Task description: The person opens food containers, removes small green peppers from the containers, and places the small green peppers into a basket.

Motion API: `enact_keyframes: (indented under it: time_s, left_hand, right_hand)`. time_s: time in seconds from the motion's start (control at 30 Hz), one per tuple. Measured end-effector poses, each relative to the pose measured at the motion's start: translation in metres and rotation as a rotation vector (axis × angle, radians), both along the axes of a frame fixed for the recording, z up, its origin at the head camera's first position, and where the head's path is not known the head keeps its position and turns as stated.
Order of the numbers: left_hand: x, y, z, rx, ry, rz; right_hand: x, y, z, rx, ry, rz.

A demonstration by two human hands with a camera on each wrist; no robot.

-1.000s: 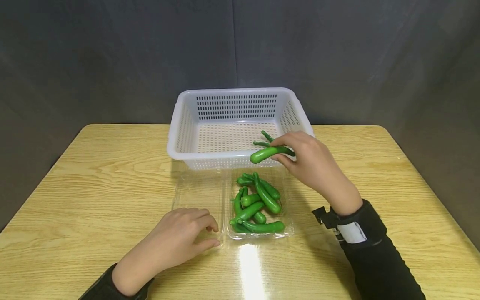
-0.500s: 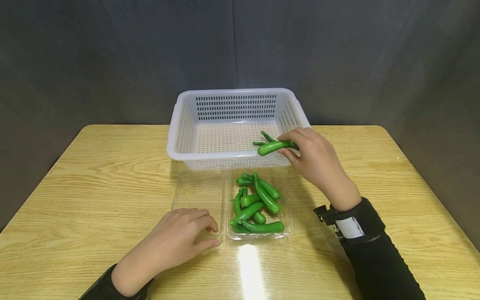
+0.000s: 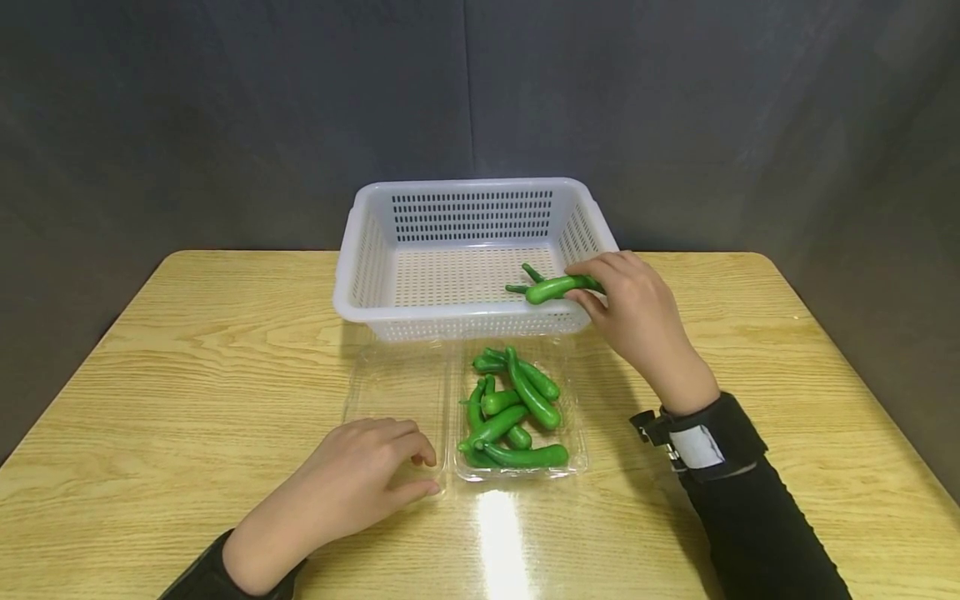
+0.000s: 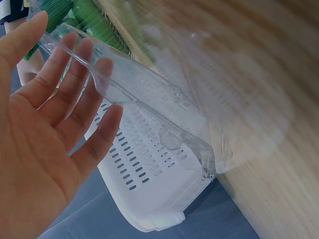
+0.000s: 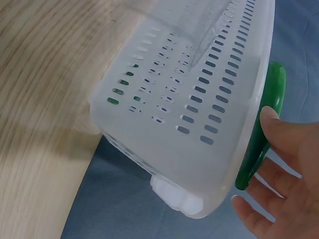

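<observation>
My right hand pinches a glossy green zucchini-shaped vegetable between thumb and fingers, over the near right rim of a white perforated basket. The right wrist view shows this vegetable at the basket's rim, the thumb across its side. Inside the basket, the thin ends of similar green vegetables show past the held one. My left hand lies relaxed over the left half of a clear hinged plastic box. In the left wrist view its fingertips overlap the edge of the clear plastic.
Several green vegetables lie heaped in the right half of the clear box, just in front of the basket. Everything stands on a light wooden table. A dark grey curtain-like backdrop rises behind the table's far edge.
My right hand has moved away from me and slightly right, carrying the green vegetable from near the basket's front wall to over its rim. The left hand stays where it was.
</observation>
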State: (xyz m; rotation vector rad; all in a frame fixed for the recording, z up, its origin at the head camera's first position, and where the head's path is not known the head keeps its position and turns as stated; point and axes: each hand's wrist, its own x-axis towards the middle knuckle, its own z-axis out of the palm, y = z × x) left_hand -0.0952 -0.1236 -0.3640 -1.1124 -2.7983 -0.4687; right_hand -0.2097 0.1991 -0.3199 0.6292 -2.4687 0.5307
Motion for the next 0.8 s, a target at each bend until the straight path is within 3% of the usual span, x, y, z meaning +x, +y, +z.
enact_keyframes:
  time_s: [0.8]
  left_hand:
    - [-0.0004,0.0001,-0.0006,0.005,0.025,-0.011]
  right_hand:
    - [-0.0048,0.0034,-0.0047,0.042,-0.109,-0.065]
